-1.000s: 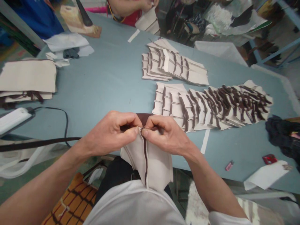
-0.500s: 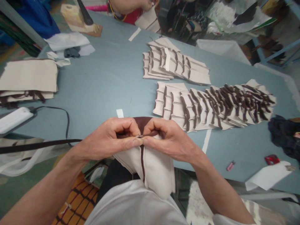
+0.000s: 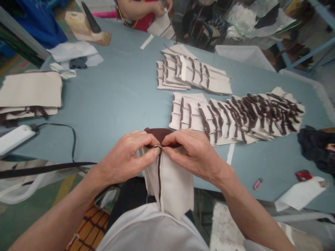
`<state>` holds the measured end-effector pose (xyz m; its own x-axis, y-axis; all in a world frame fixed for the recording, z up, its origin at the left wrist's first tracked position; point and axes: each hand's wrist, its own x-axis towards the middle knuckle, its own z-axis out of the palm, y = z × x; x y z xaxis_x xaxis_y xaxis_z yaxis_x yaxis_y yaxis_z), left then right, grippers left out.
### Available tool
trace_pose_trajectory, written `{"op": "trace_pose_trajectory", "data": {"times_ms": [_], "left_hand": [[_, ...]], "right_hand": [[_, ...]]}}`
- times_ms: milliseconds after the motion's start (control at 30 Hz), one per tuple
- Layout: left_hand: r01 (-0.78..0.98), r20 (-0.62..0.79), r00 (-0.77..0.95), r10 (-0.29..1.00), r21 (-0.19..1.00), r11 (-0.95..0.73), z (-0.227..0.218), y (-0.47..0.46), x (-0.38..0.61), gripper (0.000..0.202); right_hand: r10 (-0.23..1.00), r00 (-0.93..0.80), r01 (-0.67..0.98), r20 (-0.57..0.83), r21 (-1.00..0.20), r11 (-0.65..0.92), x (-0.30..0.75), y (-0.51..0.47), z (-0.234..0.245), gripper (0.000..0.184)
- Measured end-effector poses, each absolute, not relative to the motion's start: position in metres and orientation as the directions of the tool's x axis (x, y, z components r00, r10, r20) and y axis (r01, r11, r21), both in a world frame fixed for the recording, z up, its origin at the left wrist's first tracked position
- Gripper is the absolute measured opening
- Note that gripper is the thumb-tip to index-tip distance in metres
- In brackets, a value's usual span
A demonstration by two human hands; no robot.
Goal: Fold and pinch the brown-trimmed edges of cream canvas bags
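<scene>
A cream fabric piece (image 3: pixel 176 184) with a dark brown strip (image 3: pixel 159 174) running down its middle hangs between my hands, in front of my body. Its upper end shows a brown inner side (image 3: pixel 159 135). At the top of the strip is a small shiny metal piece (image 3: pixel 157 146), too small to make out fully. My left hand (image 3: pixel 128 153) pinches at the metal piece with thumb and forefinger. Close against it, my right hand (image 3: pixel 196 153) pinches the top edge of the fabric just right of the strip.
Fanned cream pieces with brown strips (image 3: pixel 225 116) and another stack (image 3: pixel 193 71) lie right of centre. More cream pieces (image 3: pixel 30 89) lie at left, near a white power bank-like box (image 3: pixel 15 139) with a cable. Across the table, a person's hands (image 3: pixel 161 7) hold cream fabric.
My left fingers have shifted and opened a little at the metal piece, which shows more. The fabric's left side has swung inward. The view has shifted slightly.
</scene>
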<state>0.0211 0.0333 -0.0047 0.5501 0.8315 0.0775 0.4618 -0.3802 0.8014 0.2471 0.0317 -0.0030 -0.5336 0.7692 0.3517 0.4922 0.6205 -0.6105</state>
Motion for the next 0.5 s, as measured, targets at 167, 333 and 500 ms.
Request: {"op": "trace_pose_trajectory", "data": {"times_ms": [167, 333, 500], "left_hand": [[0.295, 0.104, 0.577, 0.810, 0.898, -0.326, -0.013, 0.032, 0.018, 0.018], [0.270, 0.034, 0.593, 0.805, 0.933, -0.238, -0.019, 0.037, 0.014, 0.018], [0.318, -0.032, 0.560, 0.828, 0.931, -0.179, -0.009, 0.033, 0.017, 0.021]], "right_hand": [[0.721, -0.548, 0.408, 0.424, -0.617, 0.673, 0.252, 0.030, 0.001, 0.008], [0.650, -0.620, 0.467, 0.439, -0.460, 0.756, 0.253, 0.034, 0.000, 0.022], [0.584, -0.675, 0.463, 0.450, -0.357, 0.811, 0.247, 0.035, 0.007, 0.030]]}}
